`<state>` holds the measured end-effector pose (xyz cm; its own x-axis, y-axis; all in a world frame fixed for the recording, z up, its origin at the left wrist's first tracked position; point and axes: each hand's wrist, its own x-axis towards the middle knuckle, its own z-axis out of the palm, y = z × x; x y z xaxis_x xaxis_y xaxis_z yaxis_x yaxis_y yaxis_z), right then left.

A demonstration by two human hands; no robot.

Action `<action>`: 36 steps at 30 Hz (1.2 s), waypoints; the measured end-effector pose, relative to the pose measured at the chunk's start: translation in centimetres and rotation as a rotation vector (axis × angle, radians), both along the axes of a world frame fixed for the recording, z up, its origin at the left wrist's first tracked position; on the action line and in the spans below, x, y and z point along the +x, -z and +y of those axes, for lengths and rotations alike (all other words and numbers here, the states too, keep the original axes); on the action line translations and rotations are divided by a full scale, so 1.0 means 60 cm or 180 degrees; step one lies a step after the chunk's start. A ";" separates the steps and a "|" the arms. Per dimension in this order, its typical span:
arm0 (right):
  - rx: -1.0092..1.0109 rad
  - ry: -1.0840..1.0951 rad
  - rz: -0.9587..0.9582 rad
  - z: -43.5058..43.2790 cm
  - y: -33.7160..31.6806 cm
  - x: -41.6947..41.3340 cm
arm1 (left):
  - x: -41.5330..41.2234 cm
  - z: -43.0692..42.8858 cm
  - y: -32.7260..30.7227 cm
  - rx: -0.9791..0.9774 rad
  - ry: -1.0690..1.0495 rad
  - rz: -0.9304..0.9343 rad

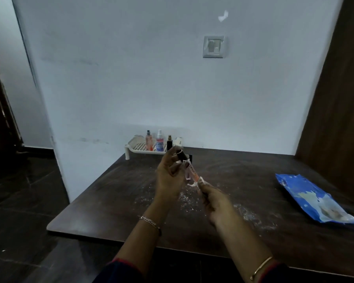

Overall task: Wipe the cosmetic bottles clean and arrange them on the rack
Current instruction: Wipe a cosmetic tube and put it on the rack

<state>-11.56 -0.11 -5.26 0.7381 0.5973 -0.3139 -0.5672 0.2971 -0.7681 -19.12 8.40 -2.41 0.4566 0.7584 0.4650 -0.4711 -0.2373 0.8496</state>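
Observation:
My left hand (169, 176) grips a small clear cosmetic bottle (189, 170) with a black cap and an orange label, held tilted above the dark table (114, 193). My right hand (215, 199) pinches a small white wipe (200, 181) against the bottle's lower end. At the back of the table stands a white perforated rack (140, 147). On it stand an orange spray bottle (149, 140), a clear bottle with a blue label (159, 140) and a small black bottle (169, 142).
A blue plastic packet (313, 198) lies on the table at the right. White specks and smears are scattered over the table's middle (184, 201). A white wall with a switch plate (214, 46) rises behind the rack. A brown wooden panel (339, 99) borders the right side.

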 end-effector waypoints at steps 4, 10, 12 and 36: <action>-0.0149 -0.0214 -0.0206 0.042 -0.008 -0.015 | -0.027 0.038 -0.005 0.0135 -0.0374 -0.0071; -0.0312 -0.0436 -0.0574 0.130 -0.022 -0.031 | -0.062 0.153 -0.013 0.0351 -0.0845 0.0223; -0.0346 -0.0540 -0.0703 0.167 -0.029 -0.032 | -0.069 0.192 -0.021 0.0457 -0.1061 0.0330; -0.0559 -0.0670 -0.1304 0.397 0.033 0.076 | 0.111 0.559 0.000 0.1206 -0.1454 0.1806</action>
